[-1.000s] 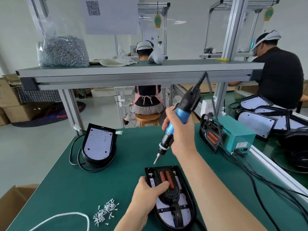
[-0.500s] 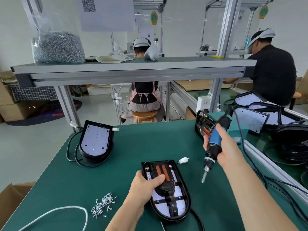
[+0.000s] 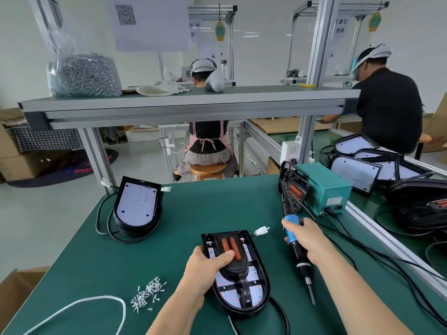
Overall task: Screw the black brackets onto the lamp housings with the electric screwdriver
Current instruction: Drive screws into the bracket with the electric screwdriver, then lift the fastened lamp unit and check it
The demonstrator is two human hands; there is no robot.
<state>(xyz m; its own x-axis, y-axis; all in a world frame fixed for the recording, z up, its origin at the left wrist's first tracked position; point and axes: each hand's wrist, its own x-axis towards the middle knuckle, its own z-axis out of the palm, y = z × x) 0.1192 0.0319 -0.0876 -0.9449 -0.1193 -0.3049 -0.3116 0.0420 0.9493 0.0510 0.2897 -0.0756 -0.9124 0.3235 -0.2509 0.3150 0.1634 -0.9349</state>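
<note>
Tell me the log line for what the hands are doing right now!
left hand: grips lamp housing, thumb on black bracket | right hand: grips electric screwdriver, tip right of housing | loose screws: left of housing

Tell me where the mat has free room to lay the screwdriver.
Free: the mat middle, between near lamp housing, far housing and teal box. Also the left edge beside the screws. Crowded: cables along the right rail.

One head cam, angled fwd/down, close over green worktable (image 3: 217, 209)
</note>
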